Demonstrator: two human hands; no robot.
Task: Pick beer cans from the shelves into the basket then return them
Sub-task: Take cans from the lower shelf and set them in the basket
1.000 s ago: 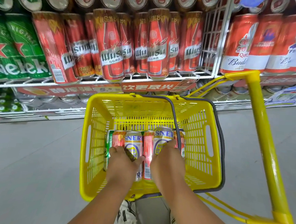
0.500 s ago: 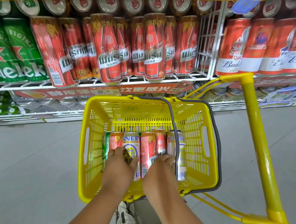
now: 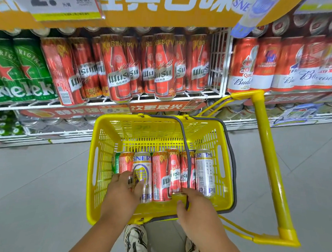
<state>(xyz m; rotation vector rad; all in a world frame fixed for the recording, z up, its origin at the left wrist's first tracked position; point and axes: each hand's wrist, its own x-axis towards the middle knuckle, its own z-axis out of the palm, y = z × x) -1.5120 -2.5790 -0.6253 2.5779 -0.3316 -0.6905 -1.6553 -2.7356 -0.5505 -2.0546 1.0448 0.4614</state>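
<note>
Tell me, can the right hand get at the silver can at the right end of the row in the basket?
Probably yes. The right hand is just before the silver can, which lies uncovered in the basket; only the grey handle runs beside it.

the left hand (image 3: 121,191) covers the lower ends of the orange can (image 3: 125,162) and white pilsner can (image 3: 142,171); the green can (image 3: 116,161) barely shows; far-right shelf cans (image 3: 322,64) are blurred.
</note>
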